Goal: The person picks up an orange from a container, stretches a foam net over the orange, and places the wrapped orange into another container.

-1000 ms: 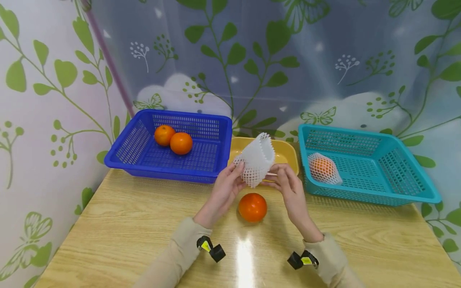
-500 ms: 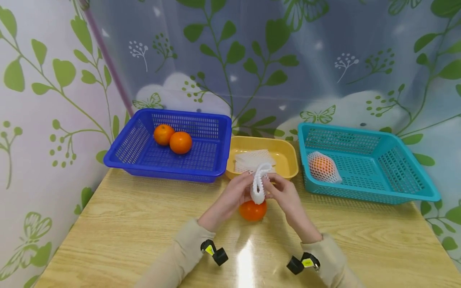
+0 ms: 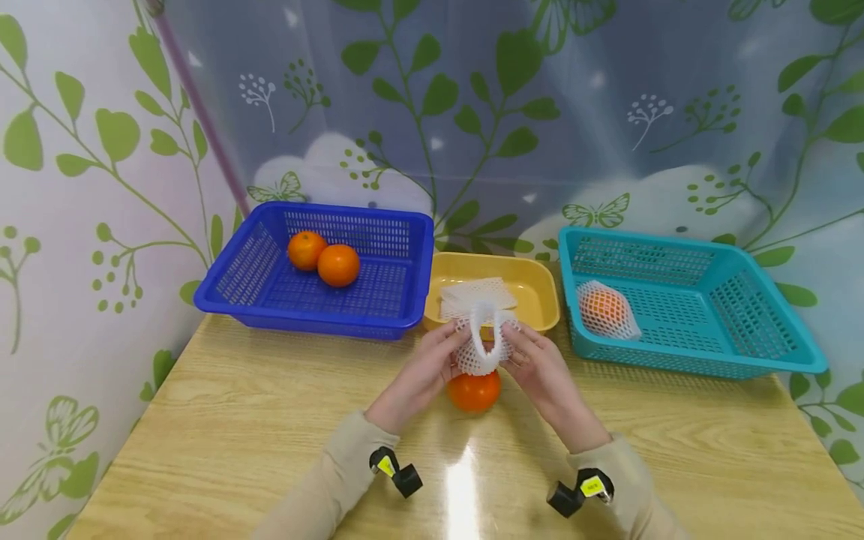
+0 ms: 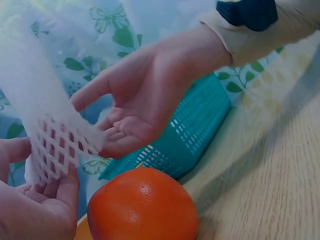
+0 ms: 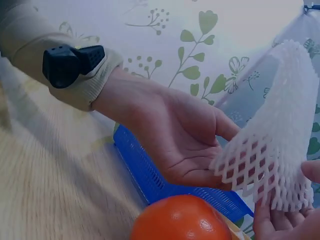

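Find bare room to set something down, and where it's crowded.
Bare: the table between the blue basket and left sleeve; table between the teal basket and right sleeve; the teal basket's right part. Crowded: the middle, with white net, left hand, right hand and orange fruit.

White glare on the wooden table (image 3: 462, 480)

A backdrop (image 3: 472, 172) of green leaves and butterflies hangs behind the wood-grain desk (image 3: 256, 427); a blue basket (image 3: 310, 322) stands left, a turquoise basket (image 3: 675, 358) right.
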Demonstrator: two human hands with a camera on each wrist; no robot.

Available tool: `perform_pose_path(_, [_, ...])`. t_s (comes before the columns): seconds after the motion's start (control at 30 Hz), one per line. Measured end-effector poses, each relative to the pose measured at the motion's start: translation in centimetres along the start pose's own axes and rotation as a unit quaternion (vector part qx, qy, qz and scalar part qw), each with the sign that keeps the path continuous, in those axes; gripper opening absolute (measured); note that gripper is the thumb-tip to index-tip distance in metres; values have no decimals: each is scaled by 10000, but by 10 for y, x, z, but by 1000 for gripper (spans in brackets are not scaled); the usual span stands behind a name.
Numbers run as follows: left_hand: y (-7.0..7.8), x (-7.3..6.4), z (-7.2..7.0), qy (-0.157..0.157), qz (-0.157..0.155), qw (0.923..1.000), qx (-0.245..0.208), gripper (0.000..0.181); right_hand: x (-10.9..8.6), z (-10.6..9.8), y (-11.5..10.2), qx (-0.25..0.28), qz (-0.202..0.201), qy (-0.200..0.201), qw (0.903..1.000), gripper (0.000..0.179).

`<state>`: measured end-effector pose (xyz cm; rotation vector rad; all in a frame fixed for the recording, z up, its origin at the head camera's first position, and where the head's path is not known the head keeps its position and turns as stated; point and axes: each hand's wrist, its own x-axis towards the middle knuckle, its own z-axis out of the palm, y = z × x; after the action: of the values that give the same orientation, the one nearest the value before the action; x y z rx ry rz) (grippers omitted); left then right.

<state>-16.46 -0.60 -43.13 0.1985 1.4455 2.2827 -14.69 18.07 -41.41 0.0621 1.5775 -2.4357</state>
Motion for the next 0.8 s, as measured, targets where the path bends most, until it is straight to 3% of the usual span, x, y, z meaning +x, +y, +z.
perform_pose_path(0.23, [0,-3,-4,479,-230,9978,-394,37,-5,-4,5,145,189,-82,9997,27])
perform_pose_path(0.37, [-5,-7,-12,524,-371,9978,-188,33,-8,-7,12,-17,368,99,9993,27])
perform_pose_path(0.53, [-15,-10,-24,525,-632,9965,133,42,-9,-13,24,-340,678,287,9967,20])
perform_pose_path(0.8, [-30,-12,-31,917,-804,9919,359,44,-9,-21,40,-774,998,446,9910,20])
